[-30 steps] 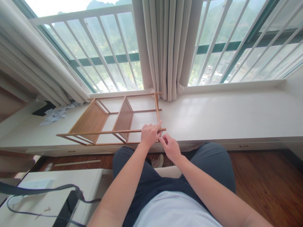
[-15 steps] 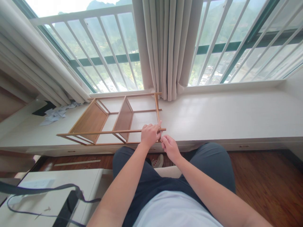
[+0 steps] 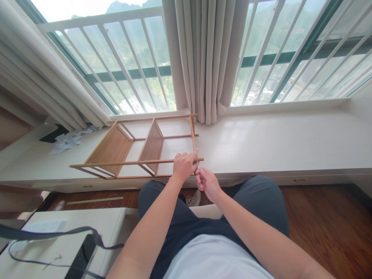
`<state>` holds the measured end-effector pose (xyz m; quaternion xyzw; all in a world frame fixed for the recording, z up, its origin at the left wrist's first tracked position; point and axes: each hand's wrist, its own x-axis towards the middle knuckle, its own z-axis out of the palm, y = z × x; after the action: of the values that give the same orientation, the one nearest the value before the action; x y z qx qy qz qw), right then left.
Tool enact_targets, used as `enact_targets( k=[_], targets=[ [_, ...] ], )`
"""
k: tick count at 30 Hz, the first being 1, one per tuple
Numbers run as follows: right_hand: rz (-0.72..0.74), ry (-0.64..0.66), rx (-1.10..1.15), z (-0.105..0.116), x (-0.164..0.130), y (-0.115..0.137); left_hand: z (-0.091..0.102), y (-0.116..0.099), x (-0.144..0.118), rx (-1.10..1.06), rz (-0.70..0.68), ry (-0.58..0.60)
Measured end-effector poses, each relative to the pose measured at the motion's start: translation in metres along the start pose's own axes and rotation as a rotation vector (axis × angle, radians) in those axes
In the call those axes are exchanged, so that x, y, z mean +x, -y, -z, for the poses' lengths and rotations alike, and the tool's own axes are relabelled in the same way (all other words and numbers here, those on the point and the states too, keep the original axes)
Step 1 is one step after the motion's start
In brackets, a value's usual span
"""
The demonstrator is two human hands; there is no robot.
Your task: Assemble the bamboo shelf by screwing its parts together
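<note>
Far left: scraps of paper (image 3: 68,140) on the white window ledge (image 3: 276,141). Beside them a wooden shelf frame (image 3: 136,149) lies on its side on the ledge, two boards fitted inside. Left hand (image 3: 183,166) curled around the frame's near right corner, thumb on the front rail. Right hand (image 3: 207,183) just beside it, fingers pinched on a thin tool, too small to identify, at that corner. Curtain (image 3: 207,58) hangs behind.
</note>
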<state>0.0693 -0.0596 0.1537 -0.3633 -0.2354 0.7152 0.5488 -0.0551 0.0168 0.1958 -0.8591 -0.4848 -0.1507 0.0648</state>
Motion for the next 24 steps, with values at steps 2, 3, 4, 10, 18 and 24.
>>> enact_targets(
  k=[2,3,4,10,18,24],
  targets=[
    [-0.02,0.015,0.05,-0.0003,-0.0005,0.0006,0.0,0.0001,0.0,0.0,-0.001,0.0],
    [-0.028,0.028,0.073,-0.0003,-0.0005,0.0008,-0.0002,0.0002,-0.0001,0.001,-0.001,-0.002],
    [-0.034,0.043,0.094,-0.0002,-0.0005,0.001,-0.0005,0.0005,-0.0002,0.002,-0.001,-0.005],
    [-0.08,0.128,0.208,0.0006,-0.0017,0.0021,-0.0024,0.0012,-0.0006,0.007,-0.012,-0.026],
    [-0.203,0.233,0.511,-0.001,-0.0034,-0.0017,-0.0036,0.0009,0.0,0.007,0.002,-0.023],
    [-0.242,0.271,0.587,-0.0025,-0.0022,-0.0028,-0.0018,-0.0001,-0.0002,0.014,0.009,-0.025]
  ],
)
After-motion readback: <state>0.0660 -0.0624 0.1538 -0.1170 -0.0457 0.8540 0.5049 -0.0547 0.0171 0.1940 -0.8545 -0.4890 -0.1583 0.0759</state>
